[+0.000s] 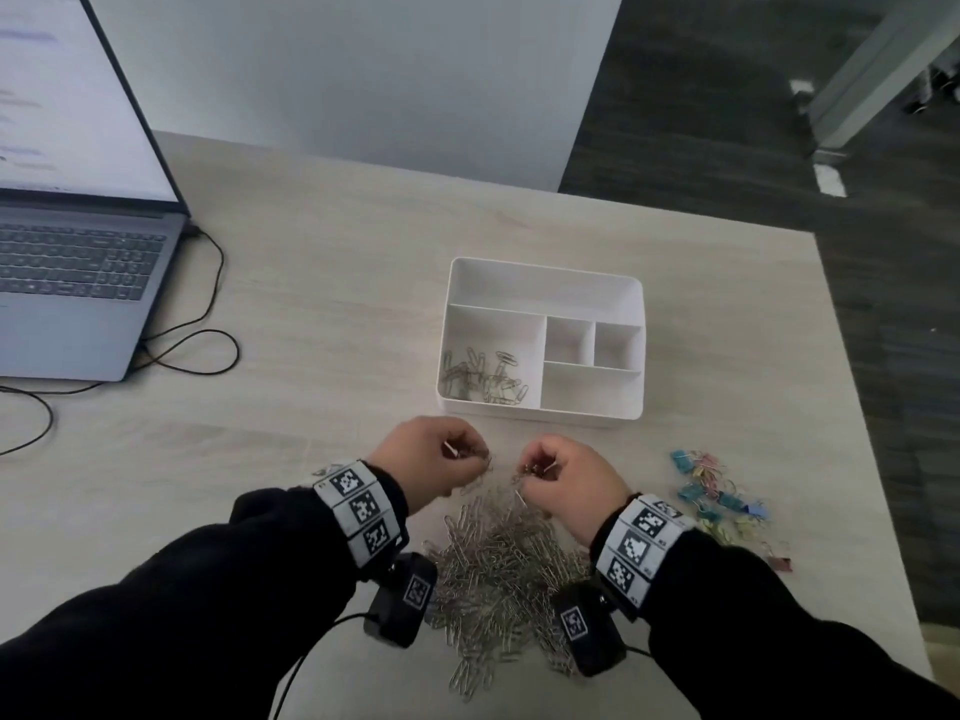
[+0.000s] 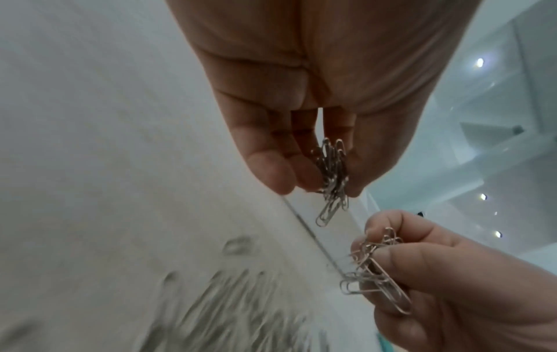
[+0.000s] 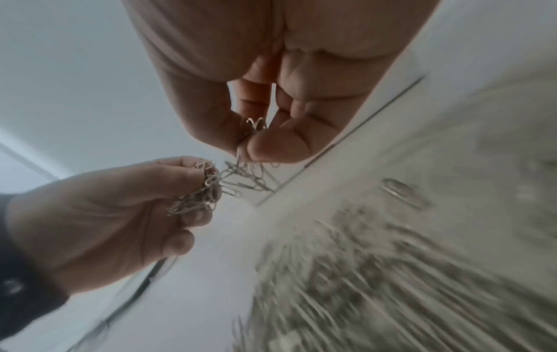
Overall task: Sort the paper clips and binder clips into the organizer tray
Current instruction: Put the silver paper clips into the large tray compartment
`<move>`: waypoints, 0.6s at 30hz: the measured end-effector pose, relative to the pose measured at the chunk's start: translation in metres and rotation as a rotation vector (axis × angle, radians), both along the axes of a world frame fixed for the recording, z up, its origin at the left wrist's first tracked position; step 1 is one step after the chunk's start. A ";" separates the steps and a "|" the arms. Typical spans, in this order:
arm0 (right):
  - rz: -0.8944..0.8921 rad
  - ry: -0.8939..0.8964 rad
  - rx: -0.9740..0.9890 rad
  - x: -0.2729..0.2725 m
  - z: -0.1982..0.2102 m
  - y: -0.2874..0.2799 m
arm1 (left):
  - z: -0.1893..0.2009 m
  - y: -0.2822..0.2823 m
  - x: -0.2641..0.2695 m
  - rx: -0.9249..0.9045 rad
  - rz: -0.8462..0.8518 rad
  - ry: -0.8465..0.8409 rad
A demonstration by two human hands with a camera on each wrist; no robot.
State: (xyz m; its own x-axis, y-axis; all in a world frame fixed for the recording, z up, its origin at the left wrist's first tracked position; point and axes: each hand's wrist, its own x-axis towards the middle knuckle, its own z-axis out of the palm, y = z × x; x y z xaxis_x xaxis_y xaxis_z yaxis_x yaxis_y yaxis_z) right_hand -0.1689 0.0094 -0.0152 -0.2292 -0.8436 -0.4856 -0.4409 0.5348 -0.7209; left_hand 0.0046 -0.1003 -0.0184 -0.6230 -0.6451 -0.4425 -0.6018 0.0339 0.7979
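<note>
Above the loose heap of paper clips [image 1: 498,569], my left hand [image 1: 431,462] and right hand [image 1: 569,488] each pinch a tangled bunch; stragglers may drop short of the organizer tray [image 1: 540,272], binder clips [image 1: 719,498] lying untouched right.
</note>
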 end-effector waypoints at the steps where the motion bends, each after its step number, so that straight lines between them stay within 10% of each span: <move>1: -0.024 -0.024 -0.007 -0.002 0.007 -0.008 | 0.006 -0.007 -0.003 0.002 0.026 0.025; 9: -0.207 -0.044 -0.127 -0.017 0.024 -0.076 | 0.023 -0.062 -0.034 -0.107 0.262 0.077; 18: -0.156 0.142 -0.138 -0.017 -0.001 -0.104 | 0.022 -0.073 -0.051 -0.335 0.152 -0.126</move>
